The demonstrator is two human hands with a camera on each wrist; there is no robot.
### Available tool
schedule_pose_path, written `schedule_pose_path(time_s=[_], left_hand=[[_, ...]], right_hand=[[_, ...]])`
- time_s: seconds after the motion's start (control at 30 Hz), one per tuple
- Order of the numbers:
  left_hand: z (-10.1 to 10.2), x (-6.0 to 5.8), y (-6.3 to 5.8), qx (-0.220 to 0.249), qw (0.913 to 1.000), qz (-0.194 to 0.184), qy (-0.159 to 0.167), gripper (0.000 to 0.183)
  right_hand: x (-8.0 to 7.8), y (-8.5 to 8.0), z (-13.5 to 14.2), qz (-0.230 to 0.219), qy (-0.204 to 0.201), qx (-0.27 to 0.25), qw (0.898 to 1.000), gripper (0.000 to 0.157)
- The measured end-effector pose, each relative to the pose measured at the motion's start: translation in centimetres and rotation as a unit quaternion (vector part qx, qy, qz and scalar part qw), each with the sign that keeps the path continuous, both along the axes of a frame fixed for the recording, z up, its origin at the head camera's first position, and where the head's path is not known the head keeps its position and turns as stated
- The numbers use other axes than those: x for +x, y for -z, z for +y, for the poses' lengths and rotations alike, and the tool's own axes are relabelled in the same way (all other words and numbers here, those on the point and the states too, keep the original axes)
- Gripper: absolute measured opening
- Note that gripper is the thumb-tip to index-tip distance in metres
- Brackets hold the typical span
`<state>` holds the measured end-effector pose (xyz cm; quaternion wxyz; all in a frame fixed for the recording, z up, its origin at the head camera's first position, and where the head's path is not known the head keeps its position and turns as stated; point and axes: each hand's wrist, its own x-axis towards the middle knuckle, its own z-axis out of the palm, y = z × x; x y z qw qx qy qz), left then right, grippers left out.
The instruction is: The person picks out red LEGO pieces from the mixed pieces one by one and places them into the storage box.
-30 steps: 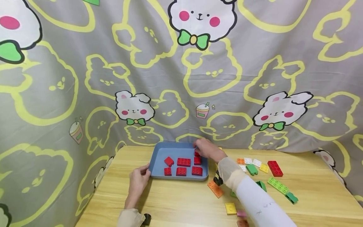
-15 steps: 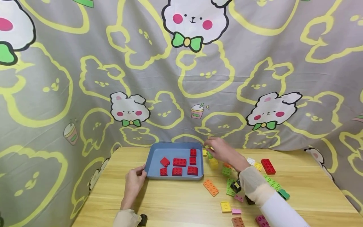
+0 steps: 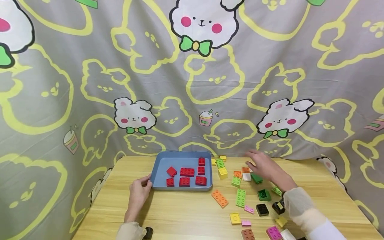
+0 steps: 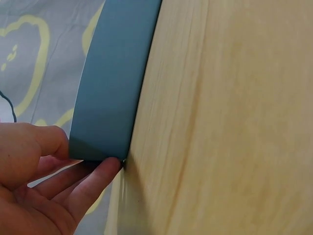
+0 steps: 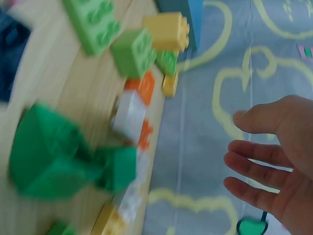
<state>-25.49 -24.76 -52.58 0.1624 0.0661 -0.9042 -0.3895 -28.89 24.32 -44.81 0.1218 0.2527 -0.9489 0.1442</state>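
A blue tray lies at the back of the table, with several red toy bricks spread inside it. My left hand grips its near left corner; in the left wrist view the fingers bend around the tray's outer wall. Over the back right of the table, my right hand hovers with nothing in it. Its fingers are parted and loosely bent in the right wrist view. The dark green brick is nearest below it, partly covered by the hand.
Loose bricks lie right of the tray: a yellow brick, an orange brick, a long lime brick, a black brick and a magenta brick, among others. A patterned grey curtain hangs along the table's back edge.
My right hand has left a red brick at the tray's back right corner and moved right, over the loose bricks. The left hand stays at the tray corner. The head view has shifted slightly.
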Motion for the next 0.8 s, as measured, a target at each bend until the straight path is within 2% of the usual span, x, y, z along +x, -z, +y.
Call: schedule_pose_path(time_s=[0.2, 0.4, 0.5, 0.63, 0.8], left_hand=[[-0.1, 0.0, 0.1, 0.005, 1.0000, -0.001, 0.001, 0.033], [-0.2, 0.0, 0.1, 0.002, 1.0000, 0.002, 0.000, 0.034], [-0.1, 0.0, 0.1, -0.002, 1.0000, 0.003, -0.002, 0.034], [-0.1, 0.0, 0.1, 0.002, 1.0000, -0.001, -0.001, 0.034], [0.0, 0.0, 0.1, 0.013, 0.9999, -0.005, 0.002, 0.034]], right_hand=[[1.0, 0.9, 3.4, -0.002, 0.036, 0.003, 0.999, 0.030], [1.6, 2.5, 6.1, -0.013, 0.065, -0.001, 0.998, 0.032], [1.7, 3.5, 7.3, -0.039, 0.082, -0.006, 0.996, 0.032], [2.1, 4.5, 8.5, -0.096, 0.115, -0.007, 0.989, 0.035], [2.2, 5.3, 9.3, -0.115, 0.130, -0.005, 0.985, 0.038]])
